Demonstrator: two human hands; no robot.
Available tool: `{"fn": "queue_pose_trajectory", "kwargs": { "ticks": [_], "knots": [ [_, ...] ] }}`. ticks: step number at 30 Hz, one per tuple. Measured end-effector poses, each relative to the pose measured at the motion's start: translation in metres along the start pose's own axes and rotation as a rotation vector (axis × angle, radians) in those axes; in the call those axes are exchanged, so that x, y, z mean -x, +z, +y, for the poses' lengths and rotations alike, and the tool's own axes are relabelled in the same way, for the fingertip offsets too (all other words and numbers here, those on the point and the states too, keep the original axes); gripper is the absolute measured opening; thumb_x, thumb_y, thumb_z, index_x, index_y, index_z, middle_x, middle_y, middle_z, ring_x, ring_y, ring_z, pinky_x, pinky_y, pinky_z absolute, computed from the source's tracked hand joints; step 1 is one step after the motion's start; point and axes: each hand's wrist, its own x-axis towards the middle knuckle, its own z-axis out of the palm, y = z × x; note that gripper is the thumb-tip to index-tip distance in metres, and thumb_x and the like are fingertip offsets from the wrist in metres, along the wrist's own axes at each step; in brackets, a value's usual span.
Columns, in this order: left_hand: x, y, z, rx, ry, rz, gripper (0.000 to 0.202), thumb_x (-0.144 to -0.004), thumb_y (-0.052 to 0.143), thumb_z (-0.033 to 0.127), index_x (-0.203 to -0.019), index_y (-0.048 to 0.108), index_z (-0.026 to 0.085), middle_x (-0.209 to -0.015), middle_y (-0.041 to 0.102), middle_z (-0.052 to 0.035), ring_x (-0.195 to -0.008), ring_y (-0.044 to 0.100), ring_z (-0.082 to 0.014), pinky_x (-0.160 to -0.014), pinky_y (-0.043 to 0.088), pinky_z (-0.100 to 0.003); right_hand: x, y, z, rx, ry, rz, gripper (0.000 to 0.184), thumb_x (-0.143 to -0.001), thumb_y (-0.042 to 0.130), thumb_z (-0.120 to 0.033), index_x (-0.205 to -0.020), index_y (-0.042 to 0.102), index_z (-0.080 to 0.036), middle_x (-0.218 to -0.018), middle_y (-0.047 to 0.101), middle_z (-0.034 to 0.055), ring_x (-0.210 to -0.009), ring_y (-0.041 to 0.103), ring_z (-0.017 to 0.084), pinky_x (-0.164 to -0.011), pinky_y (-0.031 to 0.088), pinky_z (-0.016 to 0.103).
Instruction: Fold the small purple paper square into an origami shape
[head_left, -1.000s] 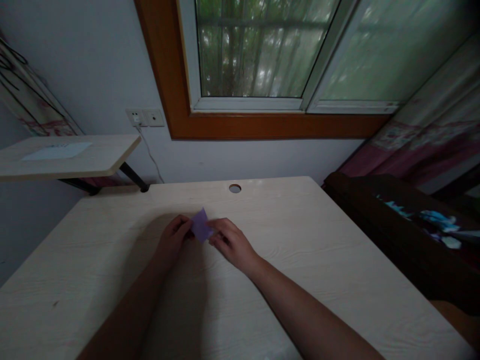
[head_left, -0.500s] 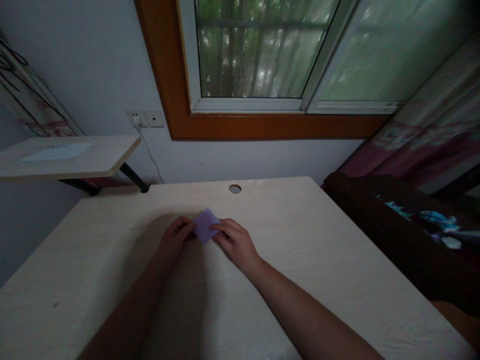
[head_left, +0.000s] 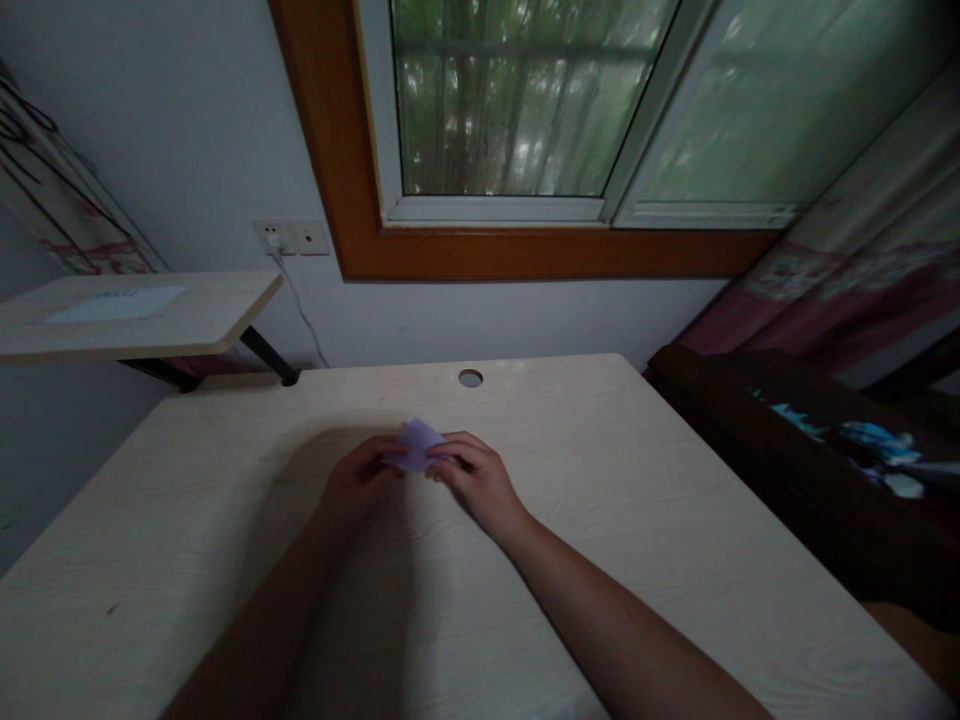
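Note:
A small folded piece of purple paper (head_left: 417,444) lies low over the pale wooden desk (head_left: 660,520), in the middle of the view. My left hand (head_left: 358,482) pinches its left edge with curled fingers. My right hand (head_left: 476,478) grips its right edge, fingers bent over the paper. Both hands meet at the paper, and part of it is hidden under my fingertips.
A round cable hole (head_left: 470,377) is in the desk near its far edge. A smaller table (head_left: 187,315) with a sheet on it stands at the left. A wall socket (head_left: 291,237) with a cord, a window, and dark furniture (head_left: 810,450) at the right surround the desk.
The purple paper has been tilted from upright to nearly flat and pushed slightly away from me; both hands have moved with it, still holding its edges.

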Motion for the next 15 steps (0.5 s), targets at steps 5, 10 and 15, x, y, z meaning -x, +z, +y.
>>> {"fn": "queue_pose_trajectory", "kwargs": {
  "ticks": [5,10,15],
  "knots": [
    [-0.0024,0.002,-0.0013,-0.091,-0.001,0.009,0.016,-0.077,0.074,0.033,-0.086,0.075,0.02,-0.101,0.073,-0.0079,-0.09,0.068,-0.0207,-0.082,0.055,-0.032,-0.0015,-0.0004,0.0001,0.02,-0.022,-0.034,0.016,-0.081,0.075,-0.036,-0.091,0.078,-0.025,-0.105,0.068,0.007,-0.091,0.064,0.017,-0.074,0.054,0.029],
    [-0.0018,0.0019,-0.0058,-0.097,0.025,-0.015,0.018,-0.078,0.075,0.036,-0.087,0.076,0.02,-0.102,0.074,-0.0089,-0.091,0.069,-0.0216,-0.084,0.055,-0.033,-0.0026,-0.0006,-0.003,-0.008,0.001,-0.066,0.015,-0.082,0.074,-0.038,-0.083,0.077,-0.023,-0.095,0.07,0.0061,-0.087,0.064,0.018,-0.074,0.052,0.029],
    [0.0002,0.0049,-0.0003,-0.131,0.026,-0.023,0.017,-0.079,0.074,0.036,-0.081,0.073,0.019,-0.096,0.074,-0.007,-0.089,0.068,-0.0203,-0.083,0.053,-0.032,-0.0028,-0.0018,-0.0025,0.052,0.009,-0.058,0.024,-0.086,0.069,-0.042,-0.076,0.073,-0.02,-0.086,0.069,0.0062,-0.08,0.063,0.017,-0.074,0.05,0.03]
  ]
}}
